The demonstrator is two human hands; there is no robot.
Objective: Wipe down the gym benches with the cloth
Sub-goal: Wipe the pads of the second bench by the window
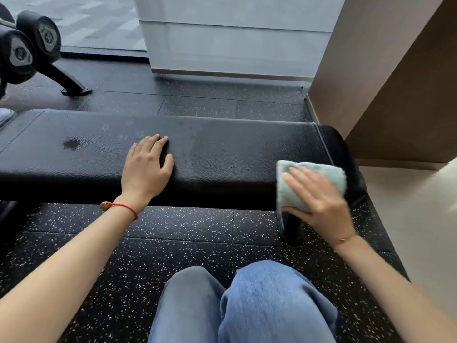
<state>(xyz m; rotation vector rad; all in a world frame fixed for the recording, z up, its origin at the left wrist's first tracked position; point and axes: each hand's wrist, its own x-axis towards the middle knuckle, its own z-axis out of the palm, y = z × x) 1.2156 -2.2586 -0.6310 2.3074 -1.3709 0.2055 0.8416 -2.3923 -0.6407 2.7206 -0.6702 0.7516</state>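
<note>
- The long black padded leather bench (222, 149) runs across the view, and the folded pale green terry cloth (309, 184) lies at its right end, draped over the near edge just short of the stitched right corner.
- The right hand (319, 201) presses the cloth flat against the pad, its fingers spread on top and the thumb tucked under the cloth's lower fold (it looks slightly blurred, so probably mid-stroke).
- The left hand (146, 167) rests released on the middle of the bench, fingers straight, palm near the near edge, holding nothing.
- Progress, judged from the surface: a faint dull sheen on the pad between the hands suggests that stretch is wiped, while a dark wet-looking spot (71, 144) toward the left end is not yet dealt with.
- Left to do, most likely: the right-end corner, the left stretch with the spot, and the second grey pad (5, 116) at the far left edge.
</note>
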